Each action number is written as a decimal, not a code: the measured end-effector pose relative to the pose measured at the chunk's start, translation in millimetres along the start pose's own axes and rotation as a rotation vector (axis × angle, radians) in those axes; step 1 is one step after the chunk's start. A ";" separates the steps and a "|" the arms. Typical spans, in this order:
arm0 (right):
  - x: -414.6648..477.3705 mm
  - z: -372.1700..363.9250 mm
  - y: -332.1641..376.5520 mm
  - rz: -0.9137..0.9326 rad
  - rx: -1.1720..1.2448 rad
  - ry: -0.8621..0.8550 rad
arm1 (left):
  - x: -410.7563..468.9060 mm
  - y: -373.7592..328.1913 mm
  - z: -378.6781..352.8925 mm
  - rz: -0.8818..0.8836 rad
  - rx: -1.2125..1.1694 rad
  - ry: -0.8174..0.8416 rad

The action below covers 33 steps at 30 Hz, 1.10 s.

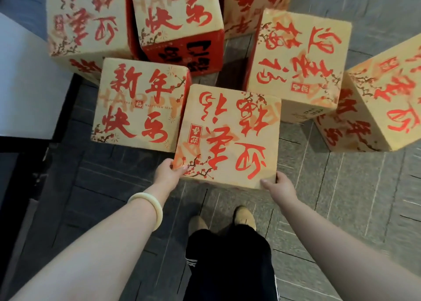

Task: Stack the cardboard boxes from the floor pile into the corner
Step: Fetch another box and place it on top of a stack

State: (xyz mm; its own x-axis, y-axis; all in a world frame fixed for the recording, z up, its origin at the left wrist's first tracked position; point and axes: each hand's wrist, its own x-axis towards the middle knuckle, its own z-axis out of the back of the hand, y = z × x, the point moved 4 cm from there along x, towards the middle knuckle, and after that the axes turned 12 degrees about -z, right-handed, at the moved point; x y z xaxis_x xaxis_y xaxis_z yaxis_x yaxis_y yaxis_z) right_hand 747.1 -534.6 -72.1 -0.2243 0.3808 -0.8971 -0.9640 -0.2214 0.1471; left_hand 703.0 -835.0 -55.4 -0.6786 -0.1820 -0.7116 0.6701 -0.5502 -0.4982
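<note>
A tan cardboard box with red calligraphy [230, 134] is right in front of me, above my feet. My left hand [169, 172] grips its near left corner, thumb on the top face. My right hand [276, 184] grips its near right corner the same way. Several more boxes of the same print lie around it: one close on the left [139, 104], one at the right [300, 66], one tilted at the far right [387, 102], and more behind [86, 20], among them a box with a red side [180, 18].
The floor is grey tile [341, 198]. A white surface with a dark edge [20, 84] stands at the left. My two shoes [222, 218] and dark trousers are just below the held box. A pale bangle [148, 209] sits on my left wrist.
</note>
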 end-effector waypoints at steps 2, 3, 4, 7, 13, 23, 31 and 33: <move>-27.4 20.6 2.3 0.011 0.023 0.019 | -27.4 -18.9 12.6 -0.013 0.012 0.007; -42.8 31.6 3.8 0.018 0.035 0.026 | -42.9 -30.2 19.8 -0.019 0.017 0.008; -59.1 43.5 5.9 0.027 0.049 0.035 | -58.5 -42.8 27.6 -0.029 0.023 0.006; -110.1 81.3 15.1 0.061 0.086 0.056 | -105.7 -85.9 53.4 -0.067 0.032 -0.013; -210.8 161.1 32.4 0.136 0.249 0.114 | -193.9 -178.6 99.7 -0.201 -0.052 -0.022; -332.0 277.6 1.6 0.245 0.651 0.036 | -303.4 -302.8 105.9 -0.431 -0.093 0.131; -424.5 366.9 -98.1 0.311 0.940 -0.130 | -416.4 -400.5 62.3 -0.671 0.069 0.300; -442.0 393.1 -134.8 0.311 1.016 -0.180 | -451.1 -421.9 35.8 -0.734 0.099 0.359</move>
State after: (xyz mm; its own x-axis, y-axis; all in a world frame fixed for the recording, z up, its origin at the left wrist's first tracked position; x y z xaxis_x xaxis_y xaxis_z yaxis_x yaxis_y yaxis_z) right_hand 920.2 -320.2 468.4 -0.4175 0.5814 -0.6983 -0.5095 0.4865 0.7097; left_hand 715.6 -550.0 493.6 -0.7852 0.5141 -0.3453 0.0526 -0.5002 -0.8643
